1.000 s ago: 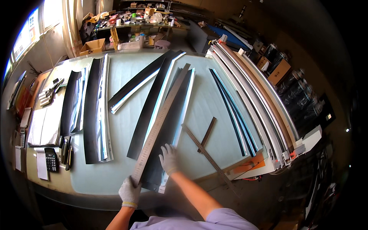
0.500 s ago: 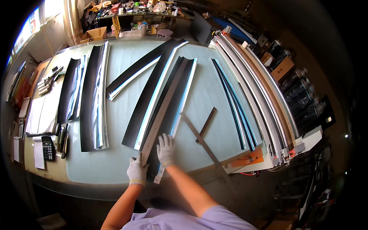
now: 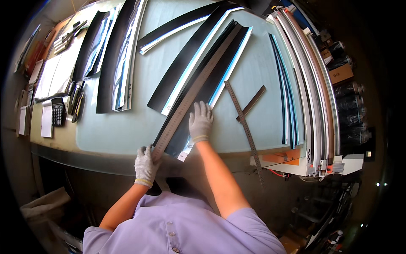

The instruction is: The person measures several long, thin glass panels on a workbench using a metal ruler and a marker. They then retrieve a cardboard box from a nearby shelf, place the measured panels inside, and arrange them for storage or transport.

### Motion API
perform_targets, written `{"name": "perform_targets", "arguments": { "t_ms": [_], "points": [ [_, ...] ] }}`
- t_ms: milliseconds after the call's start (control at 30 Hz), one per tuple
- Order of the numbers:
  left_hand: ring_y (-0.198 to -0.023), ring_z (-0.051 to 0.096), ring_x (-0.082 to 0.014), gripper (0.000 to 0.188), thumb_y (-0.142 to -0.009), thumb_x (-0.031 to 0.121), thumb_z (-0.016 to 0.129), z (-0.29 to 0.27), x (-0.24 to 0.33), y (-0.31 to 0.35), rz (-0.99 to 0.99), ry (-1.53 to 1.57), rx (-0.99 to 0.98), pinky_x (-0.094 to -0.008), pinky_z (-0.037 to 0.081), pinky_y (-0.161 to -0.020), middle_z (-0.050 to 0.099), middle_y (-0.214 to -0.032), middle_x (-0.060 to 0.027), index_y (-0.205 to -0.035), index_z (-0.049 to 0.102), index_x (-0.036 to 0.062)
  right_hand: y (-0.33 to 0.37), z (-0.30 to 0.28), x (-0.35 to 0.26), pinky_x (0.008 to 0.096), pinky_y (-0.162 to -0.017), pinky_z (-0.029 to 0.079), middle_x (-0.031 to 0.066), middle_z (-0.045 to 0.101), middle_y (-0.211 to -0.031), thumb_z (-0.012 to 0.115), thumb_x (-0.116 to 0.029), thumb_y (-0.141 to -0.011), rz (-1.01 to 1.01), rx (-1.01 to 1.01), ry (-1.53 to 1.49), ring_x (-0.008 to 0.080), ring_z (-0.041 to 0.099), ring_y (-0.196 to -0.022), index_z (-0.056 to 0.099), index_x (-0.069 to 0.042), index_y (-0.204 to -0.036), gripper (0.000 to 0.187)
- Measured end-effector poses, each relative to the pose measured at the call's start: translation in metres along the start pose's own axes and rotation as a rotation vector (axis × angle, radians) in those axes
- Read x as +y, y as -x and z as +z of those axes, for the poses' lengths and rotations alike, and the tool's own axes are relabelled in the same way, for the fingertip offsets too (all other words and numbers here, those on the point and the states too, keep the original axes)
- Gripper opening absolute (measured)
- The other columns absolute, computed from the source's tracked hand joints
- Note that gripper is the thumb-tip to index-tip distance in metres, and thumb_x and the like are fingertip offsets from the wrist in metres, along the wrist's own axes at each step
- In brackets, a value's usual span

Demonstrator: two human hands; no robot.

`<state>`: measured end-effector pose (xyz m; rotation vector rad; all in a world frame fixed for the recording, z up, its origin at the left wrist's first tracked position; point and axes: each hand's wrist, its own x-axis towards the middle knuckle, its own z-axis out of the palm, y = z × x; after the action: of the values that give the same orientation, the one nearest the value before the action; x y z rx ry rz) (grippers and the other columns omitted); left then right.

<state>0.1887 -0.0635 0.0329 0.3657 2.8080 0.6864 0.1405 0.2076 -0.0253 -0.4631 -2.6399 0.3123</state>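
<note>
My left hand (image 3: 146,166), in a pale knit glove, is closed on the near end of a long steel ruler (image 3: 190,101). The ruler lies lengthwise along a black film strip (image 3: 220,63) with a white and blue edge. My right hand (image 3: 201,121), gloved too, rests flat on the strip right of the ruler, fingers stretched out. Near the table edge, the strip's corner carries a small white tag (image 3: 182,156). Another black strip (image 3: 186,55) lies just left of it. What the left fingertips press under the ruler is hidden.
On the glass-topped table (image 3: 110,135), a second steel ruler (image 3: 243,118) crosses a short dark bar (image 3: 252,103), overhanging the front edge. Narrow strips (image 3: 287,93) lie at right, beside long rails (image 3: 313,93). More black strips (image 3: 116,55), a calculator (image 3: 58,112) and cutters (image 3: 76,101) are at left.
The head view has tilted down, so the table sits higher in the picture and more of my shirt shows. Both hands keep about the same places on the ruler and strip.
</note>
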Motion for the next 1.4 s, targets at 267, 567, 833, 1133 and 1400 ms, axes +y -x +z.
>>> {"name": "perform_targets", "arguments": {
  "t_ms": [267,567,833,1133,1400],
  "points": [
    [-0.107,0.061,-0.0416,0.081,-0.069,0.017,0.086,-0.0022,0.0036,-0.0007,-0.026,0.033,0.009,-0.0483,0.053,-0.089,0.054,-0.123,-0.0203,-0.14,0.048,0.0105,0.001,0.0049,0.0016,0.0528,-0.116,0.034,0.0159,0.05,-0.143,0.059,-0.028,-0.095,-0.021,0.014,0.027,0.0394,0.043,-0.135,0.057,-0.005,-0.134,0.045],
    [-0.102,0.062,-0.0403,0.088,-0.072,0.021,0.084,-0.0009,0.0042,-0.0048,-0.039,-0.023,-0.051,-0.0477,0.053,-0.087,0.056,-0.116,-0.0196,-0.148,0.041,0.0109,0.0003,0.0027,0.0012,0.0528,-0.116,0.034,0.0153,0.05,-0.143,0.058,-0.029,-0.096,-0.01,0.009,0.02,0.0387,0.043,-0.135,0.057,-0.006,-0.134,0.044],
    [-0.099,0.062,-0.0398,0.092,-0.072,0.023,0.085,-0.003,0.0045,-0.0061,-0.005,-0.045,-0.062,-0.0478,0.052,-0.086,0.057,-0.112,-0.0191,-0.15,0.038,0.0105,0.0,0.0008,-0.0001,0.052,-0.116,0.034,0.0151,0.051,-0.142,0.059,-0.03,-0.096,-0.001,0.009,0.036,0.0385,0.044,-0.134,0.057,-0.006,-0.134,0.044],
    [-0.098,0.061,-0.0394,0.091,-0.073,0.024,0.084,0.0003,-0.0003,-0.0054,0.03,-0.059,-0.054,-0.0477,0.052,-0.084,0.056,-0.11,-0.0189,-0.15,0.038,0.01,-0.0003,0.0011,0.0004,0.0521,-0.116,0.034,0.0148,0.052,-0.141,0.059,-0.029,-0.095,-0.011,0.018,0.039,0.0378,0.045,-0.134,0.058,-0.006,-0.133,0.044],
    [-0.099,0.061,-0.0391,0.089,-0.073,0.024,0.083,-0.0018,0.0,-0.0064,0.038,-0.053,-0.065,-0.0474,0.052,-0.085,0.057,-0.11,-0.0189,-0.149,0.039,0.0097,-0.0001,0.0,-0.0004,0.0515,-0.116,0.034,0.0149,0.052,-0.141,0.06,-0.029,-0.095,-0.013,0.023,0.034,0.0377,0.044,-0.134,0.058,-0.006,-0.132,0.044]
  ]
}}
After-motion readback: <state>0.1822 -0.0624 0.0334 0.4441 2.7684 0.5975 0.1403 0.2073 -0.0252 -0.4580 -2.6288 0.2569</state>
